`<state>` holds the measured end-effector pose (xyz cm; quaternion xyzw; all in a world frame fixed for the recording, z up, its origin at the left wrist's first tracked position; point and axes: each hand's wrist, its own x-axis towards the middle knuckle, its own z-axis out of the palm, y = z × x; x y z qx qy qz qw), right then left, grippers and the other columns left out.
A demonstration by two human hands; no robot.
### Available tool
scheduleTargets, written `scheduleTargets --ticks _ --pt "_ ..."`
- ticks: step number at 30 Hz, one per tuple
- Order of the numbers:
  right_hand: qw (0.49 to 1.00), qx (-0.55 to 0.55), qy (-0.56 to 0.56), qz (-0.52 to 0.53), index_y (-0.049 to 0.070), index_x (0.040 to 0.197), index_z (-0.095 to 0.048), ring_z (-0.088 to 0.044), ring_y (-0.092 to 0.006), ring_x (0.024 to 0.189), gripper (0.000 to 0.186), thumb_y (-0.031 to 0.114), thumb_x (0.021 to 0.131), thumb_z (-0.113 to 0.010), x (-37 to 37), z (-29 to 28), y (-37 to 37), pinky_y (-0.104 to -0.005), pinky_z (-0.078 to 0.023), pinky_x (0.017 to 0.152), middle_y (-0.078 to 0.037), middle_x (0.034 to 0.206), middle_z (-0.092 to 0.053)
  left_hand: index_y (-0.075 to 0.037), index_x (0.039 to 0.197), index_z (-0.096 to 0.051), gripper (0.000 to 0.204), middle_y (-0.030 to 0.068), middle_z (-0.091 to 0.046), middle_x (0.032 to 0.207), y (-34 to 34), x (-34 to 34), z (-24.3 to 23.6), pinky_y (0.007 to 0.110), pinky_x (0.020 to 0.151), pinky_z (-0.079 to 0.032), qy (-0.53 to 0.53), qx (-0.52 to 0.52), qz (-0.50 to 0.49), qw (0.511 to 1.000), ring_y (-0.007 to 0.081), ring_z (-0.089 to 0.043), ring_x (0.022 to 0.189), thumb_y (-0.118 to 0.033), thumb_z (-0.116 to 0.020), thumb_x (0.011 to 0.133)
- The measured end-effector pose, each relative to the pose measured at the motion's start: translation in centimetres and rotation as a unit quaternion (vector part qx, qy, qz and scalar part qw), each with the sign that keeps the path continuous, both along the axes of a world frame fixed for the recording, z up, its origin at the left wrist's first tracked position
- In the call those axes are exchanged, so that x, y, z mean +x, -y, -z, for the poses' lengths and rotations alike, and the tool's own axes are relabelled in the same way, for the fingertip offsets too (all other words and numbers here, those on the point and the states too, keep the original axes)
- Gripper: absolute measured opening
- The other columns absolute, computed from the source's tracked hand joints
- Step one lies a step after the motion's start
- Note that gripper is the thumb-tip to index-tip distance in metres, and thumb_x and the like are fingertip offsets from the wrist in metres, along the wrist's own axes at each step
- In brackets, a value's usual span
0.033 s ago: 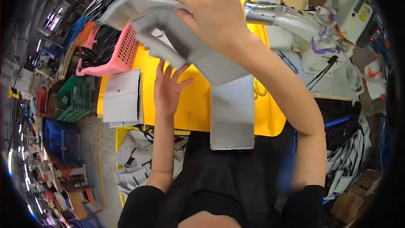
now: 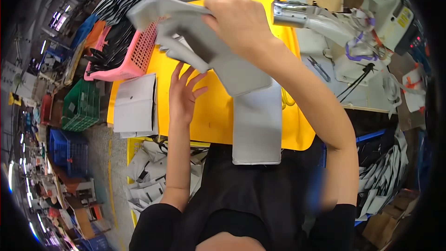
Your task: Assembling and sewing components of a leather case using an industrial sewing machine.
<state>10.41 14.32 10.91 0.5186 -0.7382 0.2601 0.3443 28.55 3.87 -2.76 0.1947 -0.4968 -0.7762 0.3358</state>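
Observation:
My right hand (image 2: 237,23) holds up a grey fabric piece (image 2: 239,76) by its upper edge, with fingers closed on it. The piece is bent, with a folded, cut-out middle, and hangs over the yellow table board (image 2: 209,116). Beneath its lower left edge, my left hand (image 2: 185,97) is open, fingers spread; whether its fingertips touch the piece I cannot tell. A flat grey rectangular piece (image 2: 257,132) lies across the board's front edge, and a pale stack (image 2: 132,104) sits on the left.
A sewing machine (image 2: 339,28) stands at back right, scissors (image 2: 318,67) beside it. A pink basket of black pieces (image 2: 141,51) is at back left. Crates (image 2: 79,107) stand farther left; bins of grey pieces (image 2: 144,176) (image 2: 381,167) flank my lap.
My right hand and the held fabric have moved slightly down and to the right. My left hand stays open below the piece, barely moved.

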Motion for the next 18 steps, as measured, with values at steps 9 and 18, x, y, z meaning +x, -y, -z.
scheduleTargets --ticks 9,18 --pt "0.935 0.227 0.269 -0.029 0.002 0.091 -0.069 -0.063 -0.0253 0.076 0.011 0.009 0.090 -0.061 -2.5 9.1 -2.3 -0.0344 -0.051 0.068 -0.011 0.088 -0.068 -0.001 0.133 -0.051 0.045 0.0125 -0.060 0.126 1.7 1.4 3.4 0.031 0.086 -0.050 0.206 -0.220 -0.038 0.953 0.0227 -0.063 0.103 -0.010 -0.060 0.090" --pt "0.887 0.259 0.379 -0.043 -0.001 0.091 -0.070 -0.063 -0.0246 0.076 0.014 0.012 0.088 -0.063 -3.3 12.2 -5.0 -0.0348 -0.052 0.070 -0.011 0.094 -0.071 -0.001 0.135 -0.052 0.050 0.0126 -0.063 0.124 -4.9 -0.7 3.8 0.037 0.098 -0.046 0.152 -0.572 0.030 0.806 0.0283 -0.059 0.113 -0.004 -0.063 0.086"
